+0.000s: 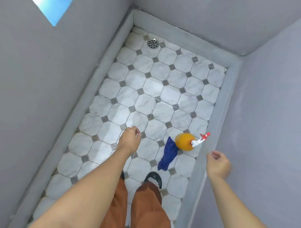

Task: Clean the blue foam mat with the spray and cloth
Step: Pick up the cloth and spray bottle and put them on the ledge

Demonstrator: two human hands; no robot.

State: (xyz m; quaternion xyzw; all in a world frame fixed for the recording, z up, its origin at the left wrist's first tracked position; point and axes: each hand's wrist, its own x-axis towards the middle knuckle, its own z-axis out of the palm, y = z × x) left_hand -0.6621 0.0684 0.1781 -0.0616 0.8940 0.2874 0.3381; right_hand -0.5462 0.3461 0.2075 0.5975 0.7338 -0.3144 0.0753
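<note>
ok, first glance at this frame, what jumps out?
The orange spray bottle with its red and white trigger stands out on the pale tiled floor near the right wall, with the blue cloth crumpled against it. Both hands are empty: left hand over the mid floor, right hand near the right wall. A round metal drain sits in the far corner.
</note>
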